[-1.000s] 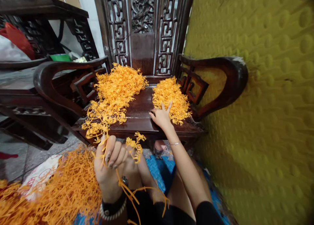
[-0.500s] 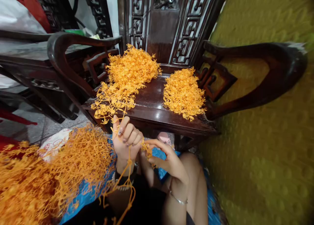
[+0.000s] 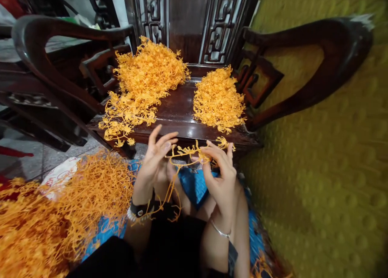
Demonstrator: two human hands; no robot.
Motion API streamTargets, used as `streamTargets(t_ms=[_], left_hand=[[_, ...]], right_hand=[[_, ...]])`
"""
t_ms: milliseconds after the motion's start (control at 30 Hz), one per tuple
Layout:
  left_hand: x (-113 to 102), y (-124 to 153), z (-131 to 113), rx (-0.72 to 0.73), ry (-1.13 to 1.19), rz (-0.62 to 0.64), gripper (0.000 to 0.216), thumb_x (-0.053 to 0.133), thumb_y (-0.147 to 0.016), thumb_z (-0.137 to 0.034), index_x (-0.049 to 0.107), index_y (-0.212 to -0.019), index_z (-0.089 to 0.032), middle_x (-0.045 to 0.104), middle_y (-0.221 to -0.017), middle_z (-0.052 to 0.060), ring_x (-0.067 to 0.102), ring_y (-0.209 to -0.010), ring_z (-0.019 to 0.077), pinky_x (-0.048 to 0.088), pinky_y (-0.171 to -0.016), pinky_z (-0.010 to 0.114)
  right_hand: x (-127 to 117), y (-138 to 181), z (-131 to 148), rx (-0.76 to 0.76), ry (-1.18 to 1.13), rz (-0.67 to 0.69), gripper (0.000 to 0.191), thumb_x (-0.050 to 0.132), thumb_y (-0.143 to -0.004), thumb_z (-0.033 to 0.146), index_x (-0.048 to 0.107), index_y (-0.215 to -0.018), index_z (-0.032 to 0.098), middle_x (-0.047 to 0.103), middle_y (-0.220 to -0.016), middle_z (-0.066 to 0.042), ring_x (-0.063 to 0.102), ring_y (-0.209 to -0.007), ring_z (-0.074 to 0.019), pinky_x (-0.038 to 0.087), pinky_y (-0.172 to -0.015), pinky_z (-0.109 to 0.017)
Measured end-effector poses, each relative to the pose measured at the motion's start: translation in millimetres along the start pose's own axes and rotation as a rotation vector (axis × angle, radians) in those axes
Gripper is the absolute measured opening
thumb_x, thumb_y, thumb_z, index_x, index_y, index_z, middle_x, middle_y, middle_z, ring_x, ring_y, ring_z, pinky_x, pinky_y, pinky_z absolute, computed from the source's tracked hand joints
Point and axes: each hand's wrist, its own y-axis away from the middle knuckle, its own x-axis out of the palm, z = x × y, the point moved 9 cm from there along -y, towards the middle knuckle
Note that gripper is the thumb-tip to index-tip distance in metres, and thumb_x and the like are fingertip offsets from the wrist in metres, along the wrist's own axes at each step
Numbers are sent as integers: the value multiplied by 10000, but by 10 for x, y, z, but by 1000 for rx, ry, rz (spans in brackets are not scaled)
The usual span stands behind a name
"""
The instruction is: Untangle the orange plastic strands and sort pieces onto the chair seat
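A thin orange knotted cord (image 3: 188, 150) with short tufts stretches level between my two hands, above my lap. My left hand (image 3: 153, 161) pinches its left end near the thumb tip, the other fingers spread upward. At the right end, my right hand (image 3: 221, 171) closes thumb and fingers on the cord, and a tufted bit (image 3: 222, 142) sticks up behind its fingers. Loose orange strands (image 3: 169, 193) dangle from the cord past my left wrist. Just beyond the hands, a larger tufted orange pile (image 3: 151, 74) and a smaller one (image 3: 218, 98) lie on a dark wooden chair seat (image 3: 177, 108).
Curved armrests (image 3: 333, 64) flank the seat. On the floor at left, a big heap of orange cords (image 3: 93, 189) lies on blue sheeting (image 3: 104, 229), beside a white bag (image 3: 60, 177). A yellow-green textured surface (image 3: 318, 181) fills the right side.
My left hand has opened from a fist to a pinch with spread fingers. My right hand has risen, and the cord is now drawn out between both hands. The view has shifted slightly.
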Motion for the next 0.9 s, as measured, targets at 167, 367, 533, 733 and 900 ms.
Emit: streamTargets(t_ms=[167, 367, 533, 733, 900], left_hand=[[-28, 103, -255, 180, -189, -35, 304, 502, -946, -391, 648, -1155, -225, 650, -1243, 83, 613, -1144, 197, 459, -1020, 330], [115, 307, -525, 289, -375, 75, 352, 474, -947, -397, 687, -1131, -187, 712, -1119, 89, 637, -1090, 206, 434, -1026, 309], [433, 308, -306, 186, -627, 364, 363, 531, -930, -376, 656, -1240, -233, 656, -1266, 85, 573, -1195, 230, 379, -1070, 335], [609, 229, -64, 208, -789, 312, 161, 679, -843, -277, 750, -983, -239, 741, -992, 60, 638, -956, 216, 453, -924, 355], [593, 237, -96, 213, -658, 244, 131, 641, -875, -261, 736, -806, -203, 721, -804, 35, 628, -778, 161, 476, -757, 273]], right_hand=[[-51, 16, 34, -5, 96, 26, 293, 462, -872, 64, 648, -1013, 241, 733, -1100, -7, 599, -1221, -208, 102, -1204, -598], [-156, 43, -26, -7, 130, -38, 360, 431, -866, 61, 662, -1040, 275, 711, -1186, 1, 526, -1307, -225, 44, -1194, -637], [-151, 42, 37, -41, 114, 18, 411, 445, -861, 53, 661, -1094, 313, 707, -1197, 30, 558, -1273, -231, -32, -1189, -651], [-82, 43, 180, -95, 12, -4, 522, 471, -866, 19, 553, -1277, 330, 683, -1240, 18, 558, -1271, -196, 98, -1220, -582], [-257, 114, 18, 85, -118, -355, 636, 703, -788, 159, 459, -1362, 280, 508, -1408, -96, 449, -1344, -278, 345, -1128, -510]])
